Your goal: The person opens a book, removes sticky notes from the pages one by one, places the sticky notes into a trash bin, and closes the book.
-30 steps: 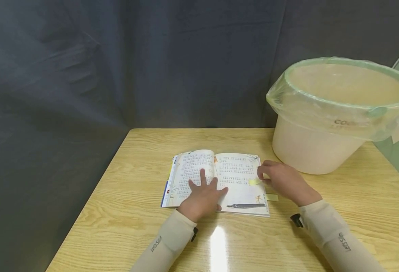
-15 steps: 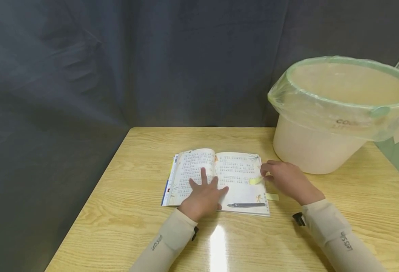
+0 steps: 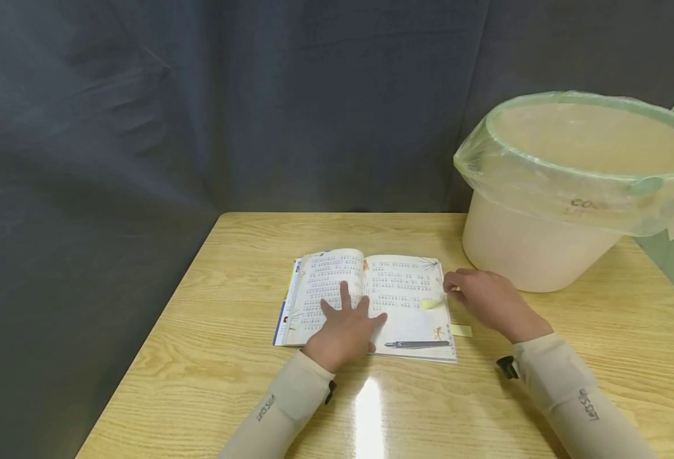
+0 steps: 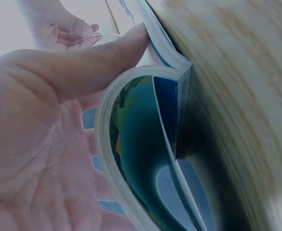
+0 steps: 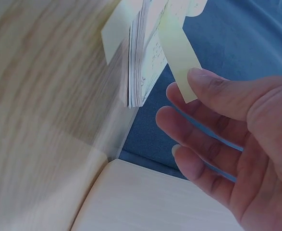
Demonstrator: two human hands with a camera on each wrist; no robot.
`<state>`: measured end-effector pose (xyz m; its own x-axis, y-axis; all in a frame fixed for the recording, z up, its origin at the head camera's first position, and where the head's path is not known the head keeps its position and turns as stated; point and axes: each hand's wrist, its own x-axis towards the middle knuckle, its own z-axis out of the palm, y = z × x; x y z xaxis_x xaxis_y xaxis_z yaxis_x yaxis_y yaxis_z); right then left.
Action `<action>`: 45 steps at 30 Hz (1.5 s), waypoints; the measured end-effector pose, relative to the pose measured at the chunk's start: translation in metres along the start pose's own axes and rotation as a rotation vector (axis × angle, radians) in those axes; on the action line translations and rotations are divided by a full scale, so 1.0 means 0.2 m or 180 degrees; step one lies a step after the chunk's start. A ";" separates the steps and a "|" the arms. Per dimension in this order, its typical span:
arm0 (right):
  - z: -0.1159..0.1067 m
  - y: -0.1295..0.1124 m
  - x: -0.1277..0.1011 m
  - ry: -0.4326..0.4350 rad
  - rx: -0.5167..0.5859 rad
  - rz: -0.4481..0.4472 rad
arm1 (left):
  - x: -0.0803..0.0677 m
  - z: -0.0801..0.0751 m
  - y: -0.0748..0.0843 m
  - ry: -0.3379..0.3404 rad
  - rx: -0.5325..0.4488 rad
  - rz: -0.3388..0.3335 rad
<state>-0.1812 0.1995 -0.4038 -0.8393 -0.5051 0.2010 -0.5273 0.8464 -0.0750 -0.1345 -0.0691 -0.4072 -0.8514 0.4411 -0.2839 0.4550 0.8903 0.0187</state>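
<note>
An open book (image 3: 400,280) lies on the table with printed text on both pages. My left hand (image 3: 342,331) rests on it with fingers spread, across the left page and the inner part of the right one; in the left wrist view the left page stack (image 4: 113,144) bows up beside the palm. At the book's right edge, my right hand (image 3: 488,303) pinches the free end of a yellow sticky tab (image 5: 179,53) between thumb and index finger. The tab's other end lies on the right page. A grey pen (image 3: 417,344) is on the lower right page.
Another pale yellow tab (image 3: 461,330) sticks out past the book's right edge, lower down. A large white bucket (image 3: 534,245) lined with a thin greenish bag stands at the back right. A dark curtain (image 3: 337,108) hangs behind the wooden table (image 3: 227,287).
The right hand has shifted slightly to the right, and the tab's visible end has tilted up a little. The left hand stays on the book. The whole head view has moved slightly.
</note>
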 end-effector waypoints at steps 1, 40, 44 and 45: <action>0.00 0.00 0.00 -0.0011 -0.0001 0.0014 | 0.00 0.00 0.00 0.0003 0.0004 0.0003; -0.25 0.06 -0.04 0.0588 0.0190 0.0231 | 0.00 0.00 0.01 0.0021 0.0120 -0.0007; -0.29 0.03 -0.05 0.0823 0.0172 0.0198 | 0.00 0.00 0.01 0.0021 0.0128 -0.0016; -0.29 0.02 -0.06 0.0898 0.0172 0.0208 | 0.00 0.00 0.01 0.0024 0.0142 -0.0014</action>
<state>-0.1662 0.2190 -0.3489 -0.8057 -0.3765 0.4572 -0.4861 0.8615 -0.1471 -0.1328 -0.0673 -0.4068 -0.8553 0.4381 -0.2766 0.4622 0.8864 -0.0254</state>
